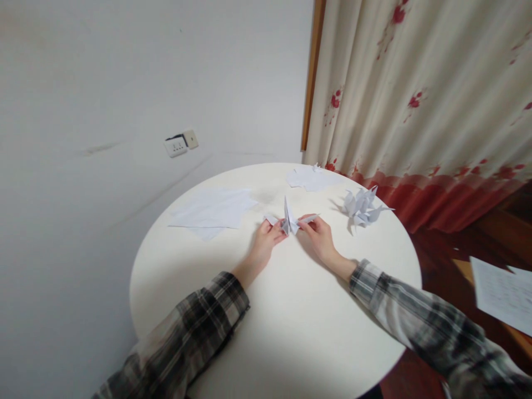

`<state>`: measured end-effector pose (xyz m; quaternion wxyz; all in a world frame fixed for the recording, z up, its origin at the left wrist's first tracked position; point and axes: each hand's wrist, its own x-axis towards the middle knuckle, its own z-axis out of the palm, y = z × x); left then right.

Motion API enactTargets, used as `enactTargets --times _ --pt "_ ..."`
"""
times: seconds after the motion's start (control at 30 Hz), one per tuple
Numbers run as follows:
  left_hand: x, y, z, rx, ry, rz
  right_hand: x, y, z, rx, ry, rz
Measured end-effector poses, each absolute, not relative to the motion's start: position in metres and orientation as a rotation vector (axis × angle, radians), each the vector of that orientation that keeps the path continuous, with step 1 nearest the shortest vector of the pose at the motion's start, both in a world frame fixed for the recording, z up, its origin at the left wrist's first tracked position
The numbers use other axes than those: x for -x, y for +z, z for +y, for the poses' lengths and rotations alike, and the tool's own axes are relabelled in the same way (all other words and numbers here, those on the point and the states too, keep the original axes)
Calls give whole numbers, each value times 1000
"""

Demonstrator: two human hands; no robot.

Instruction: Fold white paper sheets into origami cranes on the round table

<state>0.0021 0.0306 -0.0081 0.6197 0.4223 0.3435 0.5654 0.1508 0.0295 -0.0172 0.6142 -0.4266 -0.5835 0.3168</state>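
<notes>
A white origami crane (290,220) is held just above the middle of the table, its wings spread to both sides and one point standing upright. My left hand (266,238) is closed on its left side, fingers pinching near the wing base. On the other side my right hand (318,233) pinches the right wing between thumb and fingers. To the right of my right hand sits a cluster of folded white paper cranes (361,208), overlapping so that single ones are hard to tell apart.
The round white table (266,343) stands against a wall. White paper sheets (211,209) lie at its left, and more paper (311,178) at the far edge with a small folded piece (316,167) on it. A flowered curtain (415,111) hangs behind; written sheets (502,293) lie at right.
</notes>
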Motion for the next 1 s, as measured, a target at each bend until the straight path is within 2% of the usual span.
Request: enactTargets --times 0.3,1.0 --pt "-3 -8 37 -1243 1218 775 -156 -5 27 1043 505 -1628" --pt "-1 -12 40 -1312 1339 924 -147 -6 35 1125 522 -1662"
